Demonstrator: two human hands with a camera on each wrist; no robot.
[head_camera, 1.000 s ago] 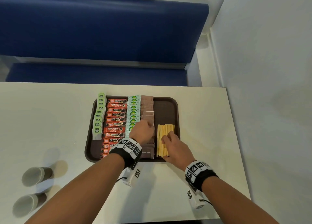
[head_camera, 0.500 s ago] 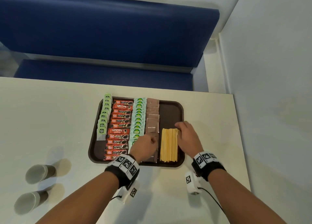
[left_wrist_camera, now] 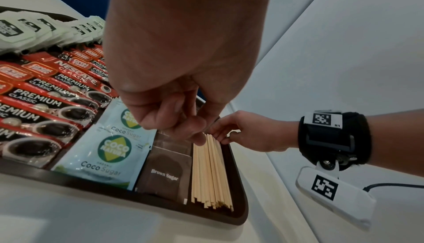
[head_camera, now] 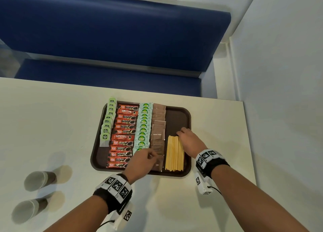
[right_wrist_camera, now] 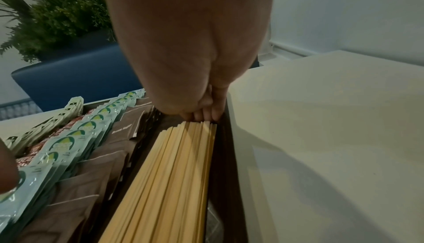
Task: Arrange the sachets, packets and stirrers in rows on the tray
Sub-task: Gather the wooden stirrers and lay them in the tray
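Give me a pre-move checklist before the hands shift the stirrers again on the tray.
1. Stirrers all on the tray, in one bundle: ok.
2. Far ends of the stirrers level: not ok; in the right wrist view the ends step unevenly.
3. Right hand at the far end of the bundle, fingertips against the stirrer ends: ok.
4. Left hand clear of the stirrers: cannot tell; it hangs over the brown sugar packets, fingertips close beside the bundle.
5. Bare tray floor beyond the stirrers to slide into: ok.
6. Coco sugar sachets and coffee sachets in their rows: ok.
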